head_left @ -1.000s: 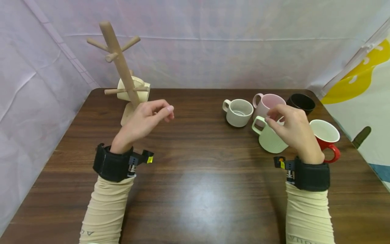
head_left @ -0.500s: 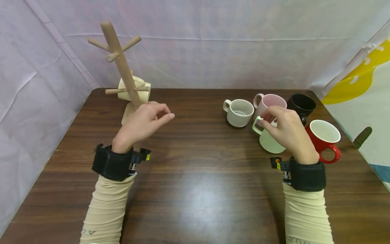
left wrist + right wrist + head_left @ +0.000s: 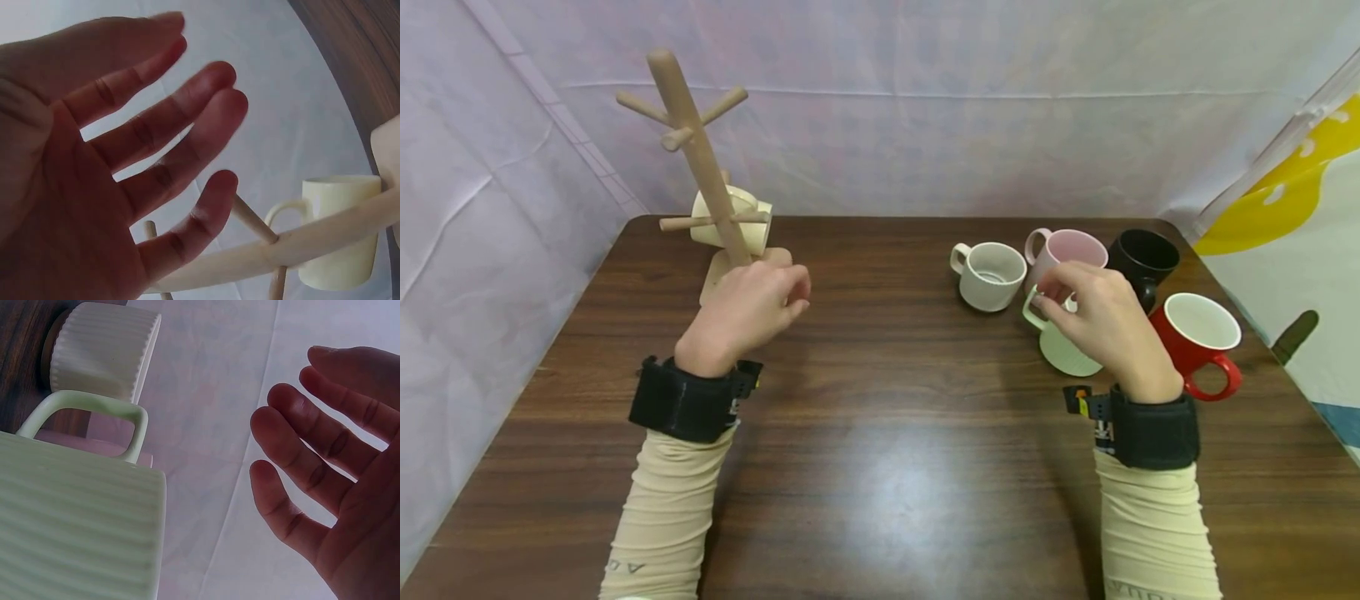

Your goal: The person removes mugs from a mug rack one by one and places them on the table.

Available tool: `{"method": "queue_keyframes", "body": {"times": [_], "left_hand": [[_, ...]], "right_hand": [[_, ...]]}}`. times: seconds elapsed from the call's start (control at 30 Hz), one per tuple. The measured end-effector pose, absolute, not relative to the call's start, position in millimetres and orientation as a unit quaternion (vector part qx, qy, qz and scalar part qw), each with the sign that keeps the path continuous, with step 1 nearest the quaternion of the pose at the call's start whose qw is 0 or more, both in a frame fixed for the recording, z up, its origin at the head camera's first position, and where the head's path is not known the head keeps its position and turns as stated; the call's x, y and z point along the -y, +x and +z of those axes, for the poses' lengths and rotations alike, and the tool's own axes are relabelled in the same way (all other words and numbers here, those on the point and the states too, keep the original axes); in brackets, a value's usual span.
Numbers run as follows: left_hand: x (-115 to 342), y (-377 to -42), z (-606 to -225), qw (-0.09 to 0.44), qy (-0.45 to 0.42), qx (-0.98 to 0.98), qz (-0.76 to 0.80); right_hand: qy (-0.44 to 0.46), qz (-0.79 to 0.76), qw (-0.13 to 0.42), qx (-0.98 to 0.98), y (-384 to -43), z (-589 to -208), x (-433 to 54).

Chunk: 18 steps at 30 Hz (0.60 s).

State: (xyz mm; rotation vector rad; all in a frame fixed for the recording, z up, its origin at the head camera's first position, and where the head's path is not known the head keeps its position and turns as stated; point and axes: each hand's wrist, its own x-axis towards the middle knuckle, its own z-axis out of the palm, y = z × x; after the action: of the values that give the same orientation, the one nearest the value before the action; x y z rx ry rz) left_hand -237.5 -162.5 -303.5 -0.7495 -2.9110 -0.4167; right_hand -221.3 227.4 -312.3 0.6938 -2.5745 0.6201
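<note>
Above the pale green ribbed mug (image 3: 1067,352) hovers my right hand (image 3: 1105,321), covering part of its rim. In the right wrist view, the loosely bent fingers are apart from the green mug (image 3: 75,519) and its handle. My left hand (image 3: 747,307) is in the air in front of the wooden mug tree (image 3: 694,150), with nothing in its grasp. Its fingers are relaxed and slightly bent in the left wrist view. A cream mug (image 3: 340,250) hangs low on the tree, behind the post.
Around the green mug stand a whitish mug (image 3: 990,283), a pink mug (image 3: 1075,247), a black mug (image 3: 1144,254) and a red mug (image 3: 1180,337) with a white inside. The brown wooden table (image 3: 880,400) extends between the hands. Pale cloth (image 3: 895,150) hangs behind it.
My right hand has shifted a little left over the green mug. The left hand has turned and its fingertips have drawn slightly back to the left. Mugs and tree stay put.
</note>
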Motion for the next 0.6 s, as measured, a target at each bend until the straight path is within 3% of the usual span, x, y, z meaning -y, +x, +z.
{"method": "queue_keyframes", "body": {"times": [0.27, 0.6], "left_hand": [[165.6, -239.2, -306.4, 0.068, -0.248, 0.958, -0.126], [184.1, -248.5, -307.0, 0.027, -0.218, 0.958, -0.184]], "right_hand": [[0.243, 0.223, 0.184, 0.926, -220.3, -312.2, -227.3], [0.244, 0.222, 0.183, 0.926, -221.6, -312.4, -227.1]]}}
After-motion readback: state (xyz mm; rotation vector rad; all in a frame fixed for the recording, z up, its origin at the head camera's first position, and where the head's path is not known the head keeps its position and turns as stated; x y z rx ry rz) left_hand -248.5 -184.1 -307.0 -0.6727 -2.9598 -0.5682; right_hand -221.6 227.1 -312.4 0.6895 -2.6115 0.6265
